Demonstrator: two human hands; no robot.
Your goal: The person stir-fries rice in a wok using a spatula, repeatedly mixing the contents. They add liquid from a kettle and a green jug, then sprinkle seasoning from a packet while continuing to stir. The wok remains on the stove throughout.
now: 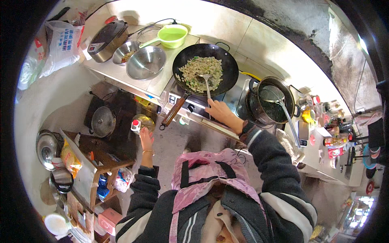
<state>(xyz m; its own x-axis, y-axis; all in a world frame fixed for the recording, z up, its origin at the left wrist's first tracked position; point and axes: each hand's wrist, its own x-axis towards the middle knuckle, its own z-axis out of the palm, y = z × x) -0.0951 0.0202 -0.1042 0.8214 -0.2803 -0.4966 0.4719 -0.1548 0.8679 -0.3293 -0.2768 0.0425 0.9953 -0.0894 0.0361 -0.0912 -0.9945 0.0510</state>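
My right hand grips the handle of a metal spatula, whose head rests in fried rice with green bits. The rice lies in a black wok on the gas stove. Pointing towards me is the wok's wooden handle, with neither hand on it. My left hand hangs left of that handle, thumb apart from the fingers, with nothing visible in it. Just beyond its fingertips, an oil bottle with a red cap appears lower down; contact cannot be told.
Left of the wok stand a steel bowl, a smaller bowl with food, a green colander and a rice cooker. A pot holding a strainer is at right, near a kitchen scale. A wooden cabinet stands lower left.
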